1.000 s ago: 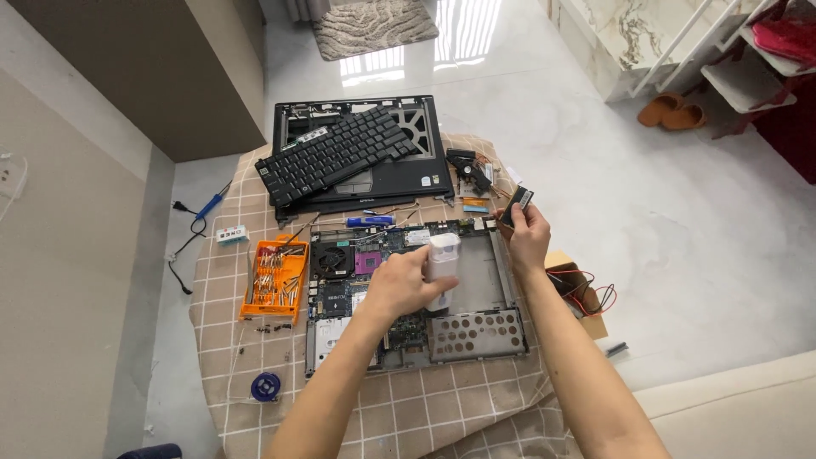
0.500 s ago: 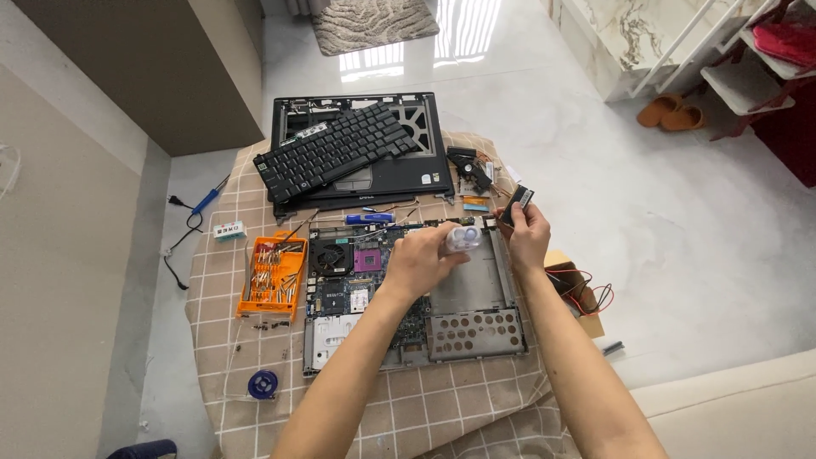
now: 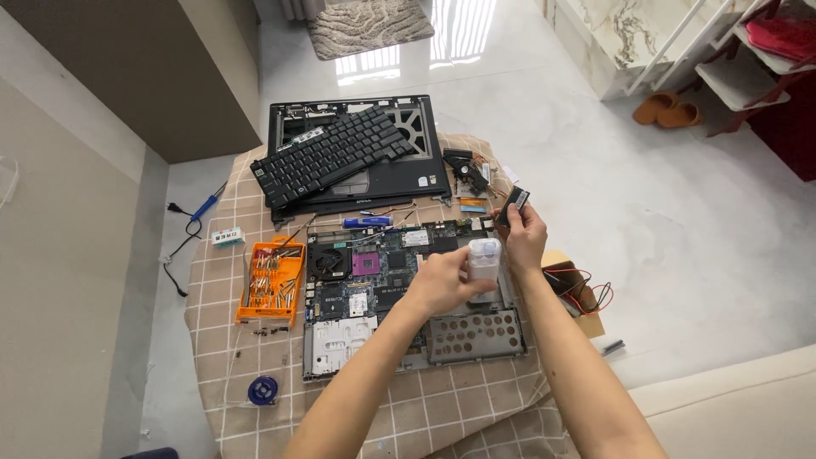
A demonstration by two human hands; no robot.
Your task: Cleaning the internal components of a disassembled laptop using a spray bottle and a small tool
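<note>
Holding a small white bottle (image 3: 484, 259) in the left hand (image 3: 442, 280), a black chip (image 3: 515, 204) in the right hand (image 3: 524, 238).

The counter (image 3: 476, 408) has a checked cloth. On it lie an open laptop (image 3: 399, 297), a keyboard (image 3: 331, 155), an orange box (image 3: 272, 280) and blue tape (image 3: 263, 390).

Keyboard (image 3: 333, 155) behind mainboard (image 3: 382, 272); bit tray (image 3: 270, 283) left; fan (image 3: 468, 167) right-rear.

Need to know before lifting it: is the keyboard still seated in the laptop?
Out: the keyboard lies loose and skewed across the black top cover.
</note>
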